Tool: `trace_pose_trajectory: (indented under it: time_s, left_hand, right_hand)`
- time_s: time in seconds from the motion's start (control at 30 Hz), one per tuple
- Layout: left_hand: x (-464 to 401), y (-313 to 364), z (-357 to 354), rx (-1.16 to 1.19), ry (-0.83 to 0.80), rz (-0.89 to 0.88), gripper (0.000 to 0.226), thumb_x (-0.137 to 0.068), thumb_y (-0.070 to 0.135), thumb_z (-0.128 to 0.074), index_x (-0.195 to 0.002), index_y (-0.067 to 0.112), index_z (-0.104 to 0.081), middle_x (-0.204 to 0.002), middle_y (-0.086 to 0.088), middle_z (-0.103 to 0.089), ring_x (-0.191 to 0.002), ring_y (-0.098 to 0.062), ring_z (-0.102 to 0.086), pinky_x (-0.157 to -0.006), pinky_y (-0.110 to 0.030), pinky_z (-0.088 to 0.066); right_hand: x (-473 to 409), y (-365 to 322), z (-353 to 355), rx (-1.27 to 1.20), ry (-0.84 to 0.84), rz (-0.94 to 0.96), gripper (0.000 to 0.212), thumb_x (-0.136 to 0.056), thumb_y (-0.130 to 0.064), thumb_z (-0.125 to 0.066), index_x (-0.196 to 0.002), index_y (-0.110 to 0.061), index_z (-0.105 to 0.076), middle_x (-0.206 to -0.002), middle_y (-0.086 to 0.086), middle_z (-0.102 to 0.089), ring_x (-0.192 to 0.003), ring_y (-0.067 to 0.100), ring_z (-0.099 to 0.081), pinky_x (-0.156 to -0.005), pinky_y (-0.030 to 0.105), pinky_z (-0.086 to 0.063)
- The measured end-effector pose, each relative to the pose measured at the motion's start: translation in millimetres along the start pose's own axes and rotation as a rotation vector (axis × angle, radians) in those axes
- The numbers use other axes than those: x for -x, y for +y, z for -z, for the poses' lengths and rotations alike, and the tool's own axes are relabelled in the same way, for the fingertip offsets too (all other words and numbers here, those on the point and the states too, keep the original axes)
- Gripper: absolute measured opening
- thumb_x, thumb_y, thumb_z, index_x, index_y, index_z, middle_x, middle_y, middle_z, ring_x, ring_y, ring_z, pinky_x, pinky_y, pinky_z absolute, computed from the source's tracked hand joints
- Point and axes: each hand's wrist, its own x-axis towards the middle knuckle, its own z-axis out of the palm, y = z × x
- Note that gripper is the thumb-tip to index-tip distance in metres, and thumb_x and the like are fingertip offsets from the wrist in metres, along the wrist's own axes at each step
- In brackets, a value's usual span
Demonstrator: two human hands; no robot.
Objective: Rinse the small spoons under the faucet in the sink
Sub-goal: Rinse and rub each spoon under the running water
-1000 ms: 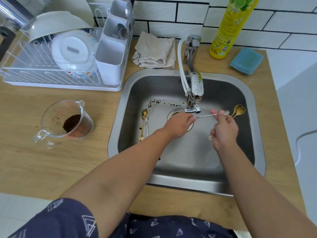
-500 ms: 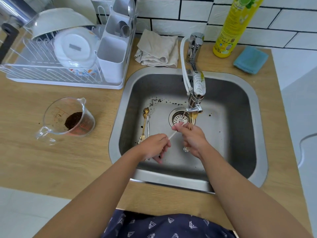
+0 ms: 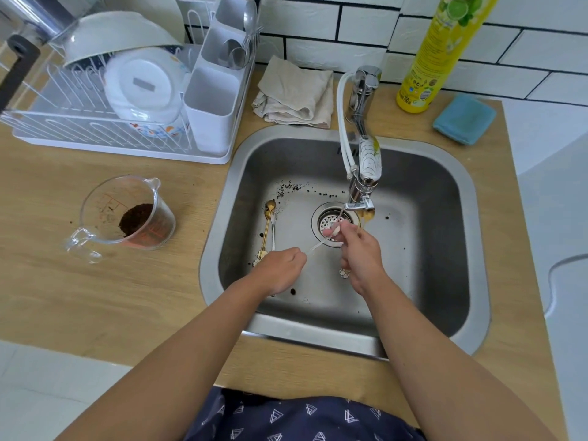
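Head view, looking down into a square stainless-steel sink [image 3: 445, 186] set in a pale wooden surface [image 3: 95, 297]. Left hand [image 3: 281, 272] curled, grip clamped on the handle end of a thin silver spoon [image 3: 315, 247]. Right hand [image 3: 359, 253] pinching that spoon's bowl end near the round drain strainer [image 3: 327, 222], with a slim gold spoon [image 3: 366, 216] also held, bowl up by the chrome faucet spout [image 3: 359, 205], white flower charm hanging below the palm. Whether water is running: cannot tell. Two more small spoons, one gold [image 3: 266, 229] and one silver [image 3: 273, 230], lying side by side on the sink floor at left, among dark coffee grounds. Four spoons counted in the sink. Judged light, stiff, slick when wet; best taken by the narrow stem, not the bowl or dangling charm. Elsewhere: one clear glass measuring jug with coffee grounds [image 3: 127, 214], one white dish rack [image 3: 127, 100], one folded beige cloth [image 3: 296, 93], one yellow detergent bottle [image 3: 436, 52], one blue sponge cloth [image 3: 464, 119].
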Motion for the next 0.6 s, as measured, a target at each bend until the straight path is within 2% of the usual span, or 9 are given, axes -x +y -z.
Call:
trace_pose_trajectory:
  time_s: [0.07, 0.17, 0.2, 0.23, 0.3, 0.37, 0.47, 0.53, 0.6]
  left_hand:
    - [1.0, 0.6, -1.8, 0.017, -0.008, 0.018, 0.033, -0.107, 0.027, -0.02, -0.09, 0.016, -0.046, -0.082, -0.006, -0.05, -0.079, -0.027, -0.051, -0.065, -0.036, -0.036]
    - [2.7, 2.2, -2.3, 0.187, 0.036, 0.106, 0.026, -0.107, 0.015, -0.022, -0.097, 0.01, -0.046, -0.099, -0.015, -0.054, -0.083, -0.029, -0.048, -0.07, -0.033, -0.033]
    - [3.1, 1.8, -1.9, 0.226, 0.04, 0.126, 0.026, -0.106, 0.012, -0.023, -0.099, 0.008, -0.048, -0.101, -0.017, -0.054, -0.084, -0.032, -0.047, -0.069, -0.033, -0.032]
    - [2.9, 2.2, -0.6, 0.251, 0.033, 0.148, 0.026, -0.104, 0.013, -0.025, -0.097, 0.009, -0.049, -0.096, -0.016, -0.053, -0.082, -0.034, -0.048, -0.067, -0.033, -0.032]
    - [3.4, 6.0, 5.4, 0.366, -0.057, 0.166, 0.024, -0.098, 0.024, -0.031, -0.08, 0.017, -0.046, -0.072, -0.005, -0.047, -0.064, -0.025, -0.042, -0.057, -0.032, -0.03]
    - [2.9, 8.7, 10.6, 0.568, -0.102, 0.258, 0.026, -0.09, 0.035, -0.034, -0.069, 0.021, -0.04, -0.057, 0.004, -0.039, -0.053, -0.015, -0.029, -0.049, -0.028, -0.025]
    - [3.0, 9.4, 10.3, 0.515, -0.143, 0.231, 0.031, -0.093, 0.042, -0.033, -0.07, 0.023, -0.041, -0.057, 0.007, -0.037, -0.054, -0.013, -0.026, -0.049, -0.028, -0.024]
    - [2.4, 9.7, 9.2, 0.497, -0.143, 0.224, 0.033, -0.095, 0.043, -0.031, -0.072, 0.023, -0.041, -0.058, 0.007, -0.038, -0.054, -0.012, -0.025, -0.047, -0.027, -0.024]
    - [-0.2, 7.3, 8.2, 0.524, -0.155, 0.244, 0.033, -0.095, 0.044, -0.031, -0.072, 0.023, -0.041, -0.056, 0.008, -0.037, -0.051, -0.011, -0.024, -0.043, -0.025, -0.022]
  right_hand:
    - [-2.2, 0.4, -0.4, -0.02, 0.004, -0.019, 0.029, -0.109, -0.032, -0.051, -0.096, -0.018, -0.073, -0.097, -0.001, -0.082, -0.043, 0.007, -0.022, -0.039, 0.021, -0.024]
    - [-2.9, 1.5, 2.2, 0.026, -0.099, -0.009, 0.028, -0.106, -0.033, -0.058, -0.112, -0.009, -0.072, -0.079, -0.014, -0.078, -0.041, 0.005, -0.024, -0.038, 0.019, -0.026]
    - [-2.0, 0.5, 2.6, 0.016, -0.127, -0.002, 0.028, -0.105, -0.032, -0.06, -0.115, -0.009, -0.072, -0.079, -0.015, -0.077, -0.041, 0.004, -0.024, -0.037, 0.018, -0.026]
    - [-2.0, -0.1, 3.1, -0.019, -0.153, -0.004, 0.025, -0.105, -0.031, -0.062, -0.116, -0.011, -0.071, -0.088, -0.011, -0.079, -0.042, 0.004, -0.024, -0.037, 0.018, -0.025]
    - [-1.1, -3.3, 3.2, -0.111, -0.209, -0.015, 0.017, -0.105, -0.028, -0.061, -0.116, -0.018, -0.07, -0.106, -0.001, -0.081, -0.042, 0.004, -0.024, -0.038, 0.018, -0.025]
    - [-0.3, -3.8, 2.2, -0.128, -0.214, -0.007, 0.014, -0.103, -0.028, -0.064, -0.113, -0.019, -0.07, -0.105, 0.002, -0.08, -0.042, 0.005, -0.025, -0.038, 0.018, -0.025]
    - [-1.3, -0.6, 0.5, -0.019, -0.101, 0.041, 0.013, -0.102, -0.03, -0.066, -0.101, -0.018, -0.07, -0.098, 0.004, -0.081, -0.04, 0.002, -0.037, -0.043, 0.016, -0.032]
    - [-3.2, 2.0, -0.1, 0.077, -0.045, 0.071, 0.017, -0.105, -0.032, -0.06, -0.098, -0.02, -0.07, -0.098, 0.0, -0.082, -0.044, -0.003, -0.052, -0.057, 0.017, -0.036]
    - [-3.6, 3.1, -1.1, 0.107, -0.059, 0.079, 0.017, -0.106, -0.03, -0.058, -0.101, -0.02, -0.07, -0.099, -0.004, -0.082, -0.048, -0.006, -0.056, -0.063, 0.02, -0.033]
